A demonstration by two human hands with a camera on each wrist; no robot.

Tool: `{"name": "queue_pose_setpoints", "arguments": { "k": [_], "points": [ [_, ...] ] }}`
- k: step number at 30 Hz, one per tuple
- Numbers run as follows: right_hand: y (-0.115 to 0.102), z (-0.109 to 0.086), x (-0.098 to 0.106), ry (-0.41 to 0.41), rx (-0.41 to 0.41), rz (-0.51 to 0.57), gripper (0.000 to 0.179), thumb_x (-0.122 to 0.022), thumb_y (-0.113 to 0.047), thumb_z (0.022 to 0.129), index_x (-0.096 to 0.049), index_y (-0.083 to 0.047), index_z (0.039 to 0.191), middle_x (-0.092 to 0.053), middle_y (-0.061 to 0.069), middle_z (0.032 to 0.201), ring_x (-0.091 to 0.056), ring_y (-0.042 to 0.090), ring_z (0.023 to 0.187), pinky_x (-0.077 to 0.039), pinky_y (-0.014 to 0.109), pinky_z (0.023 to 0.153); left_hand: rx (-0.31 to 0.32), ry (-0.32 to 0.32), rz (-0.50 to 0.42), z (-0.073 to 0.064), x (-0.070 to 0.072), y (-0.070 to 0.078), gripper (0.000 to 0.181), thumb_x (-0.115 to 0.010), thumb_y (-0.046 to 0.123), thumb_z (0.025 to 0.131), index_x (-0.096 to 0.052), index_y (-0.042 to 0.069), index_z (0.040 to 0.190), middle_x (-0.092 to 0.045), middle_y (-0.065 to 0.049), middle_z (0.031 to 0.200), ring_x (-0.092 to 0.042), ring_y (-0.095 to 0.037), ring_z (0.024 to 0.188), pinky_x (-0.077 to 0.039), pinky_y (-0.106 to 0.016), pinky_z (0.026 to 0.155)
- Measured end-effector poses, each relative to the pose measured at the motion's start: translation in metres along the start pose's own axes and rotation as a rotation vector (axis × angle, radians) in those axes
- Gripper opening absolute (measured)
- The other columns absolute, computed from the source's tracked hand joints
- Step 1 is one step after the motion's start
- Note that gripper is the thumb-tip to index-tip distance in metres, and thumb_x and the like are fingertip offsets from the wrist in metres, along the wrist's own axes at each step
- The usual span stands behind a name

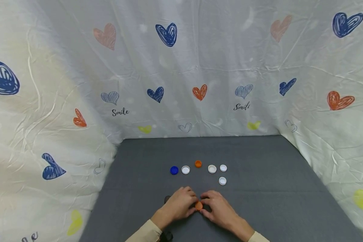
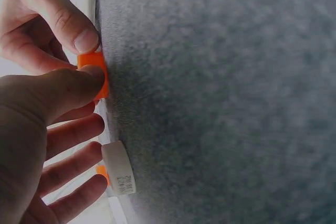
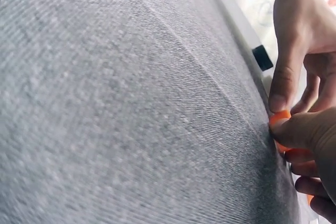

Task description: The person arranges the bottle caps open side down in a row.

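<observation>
I see left grip (image 1: pixel 179 203) and right grip (image 1: pixel 220 210) pinching an orange cap (image 1: pixel 198 205); 6 caps (image 1: pixel 186 169) at 12 o'clock, partly hidden dark thing (image 1: pixel 167 199) at 9

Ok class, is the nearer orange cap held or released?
Held: the left hand and right hand grip the orange cap from both sides.

From here I take it for a small screened-off tabletop booth, whether in a home or a workplace I can't tell, with creased white sheeting (image 1: pixel 181 57) bearing hearts (image 1: pixel 166 34) and "Smile" lettering (image 1: pixel 120 112) enclosing a grey table (image 1: pixel 254 158) on three sides.
</observation>
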State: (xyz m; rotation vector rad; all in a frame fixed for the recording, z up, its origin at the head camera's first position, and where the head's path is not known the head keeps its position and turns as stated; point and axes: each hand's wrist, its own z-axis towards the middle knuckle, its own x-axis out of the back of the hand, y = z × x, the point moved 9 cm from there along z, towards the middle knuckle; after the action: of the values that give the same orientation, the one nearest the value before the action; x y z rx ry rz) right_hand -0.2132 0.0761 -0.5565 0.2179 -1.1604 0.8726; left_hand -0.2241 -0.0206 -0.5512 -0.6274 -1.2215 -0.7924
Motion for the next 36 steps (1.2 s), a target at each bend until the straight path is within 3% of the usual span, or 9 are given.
{"name": "queue_pose_setpoints", "arguments": {
  "k": [7,14,23,30,36],
  "points": [
    [0.002,0.000,0.000,-0.027,-0.026,-0.001,0.031,-0.083,-0.036,0.080,-0.078,-0.017,0.104,-0.069,-0.004,0.112,-0.062,0.014,0.108,-0.051,0.040,0.095,0.004,-0.012,-0.028,0.001,0.001,-0.002,0.026,-0.080,0.042,0.082,-0.077,0.026,0.102,-0.071,0.012,0.100,-0.060,-0.011,0.100,-0.050,-0.030,0.081],
    [0.015,0.003,0.020,-0.004,-0.036,-0.004,0.033,-0.084,-0.032,0.079,-0.077,-0.014,0.105,-0.069,-0.005,0.110,-0.062,0.014,0.107,-0.051,0.040,0.094,0.063,-0.016,-0.044,0.012,0.015,-0.018,0.040,-0.075,0.049,0.085,-0.075,0.021,0.113,-0.072,0.009,0.108,-0.061,-0.012,0.104,-0.051,-0.033,0.089],
    [0.051,0.013,0.055,0.021,-0.127,-0.059,0.035,-0.085,-0.030,0.080,-0.077,-0.012,0.109,-0.070,-0.004,0.110,-0.064,0.015,0.107,-0.052,0.043,0.093,0.088,0.064,-0.029,0.047,0.038,-0.027,0.048,-0.076,0.049,0.086,-0.072,0.016,0.121,-0.073,0.005,0.114,-0.067,-0.012,0.105,-0.055,-0.032,0.092],
    [0.071,0.014,0.075,0.072,-0.151,-0.105,0.036,-0.086,-0.027,0.078,-0.077,-0.012,0.110,-0.071,0.000,0.110,-0.066,0.020,0.106,-0.054,0.046,0.091,0.140,0.059,-0.033,0.077,0.042,-0.027,0.049,-0.074,0.051,0.087,-0.071,0.018,0.123,-0.073,0.004,0.116,-0.069,-0.012,0.104,-0.056,-0.030,0.089],
    [0.084,0.010,0.080,0.088,-0.171,-0.119,0.036,-0.086,-0.025,0.078,-0.077,-0.009,0.109,-0.072,0.004,0.111,-0.066,0.024,0.107,-0.054,0.049,0.090,0.162,0.043,-0.039,0.095,0.036,-0.025,0.050,-0.076,0.049,0.086,-0.071,0.016,0.124,-0.074,0.004,0.113,-0.069,-0.011,0.101,-0.057,-0.028,0.085]
  ]
}}
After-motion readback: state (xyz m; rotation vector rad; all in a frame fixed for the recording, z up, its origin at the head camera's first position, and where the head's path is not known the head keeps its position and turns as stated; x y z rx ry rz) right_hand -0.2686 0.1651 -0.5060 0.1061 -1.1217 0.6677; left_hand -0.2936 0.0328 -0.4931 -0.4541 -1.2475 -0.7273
